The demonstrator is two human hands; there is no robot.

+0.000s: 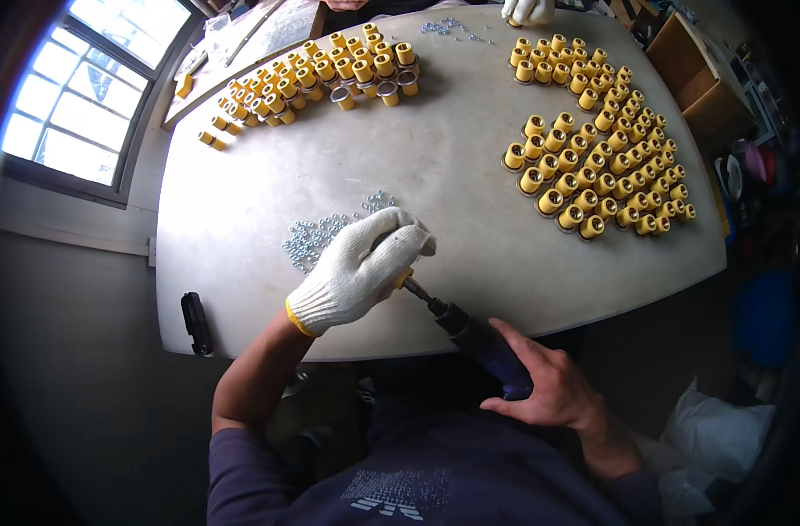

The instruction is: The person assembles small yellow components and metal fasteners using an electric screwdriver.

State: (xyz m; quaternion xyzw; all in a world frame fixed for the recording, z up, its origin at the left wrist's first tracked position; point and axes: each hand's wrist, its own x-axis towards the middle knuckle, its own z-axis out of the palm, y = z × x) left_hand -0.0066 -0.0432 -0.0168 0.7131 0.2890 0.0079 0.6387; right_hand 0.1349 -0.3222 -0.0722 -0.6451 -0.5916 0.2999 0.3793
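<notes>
The white-gloved left grip [363, 263] clasps a yellow cylindrical part [403, 279] above the grey bench [470, 167], against the metal bit [417, 289] of a dark cylindrical power driver [481, 344] the bare right grip [551, 379] holds, seemingly mid-fastening, next calling for steady alignment.

head | left head-worn fisheye | looks down | left hand [361, 267], right hand [549, 381] near | tabletop [470, 175] beyond

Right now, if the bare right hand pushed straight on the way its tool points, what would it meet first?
With the dark tool leading, the yellow piece held in the gloved left hand comes first; the tip seems already at it, though depth is hard to judge.
</notes>
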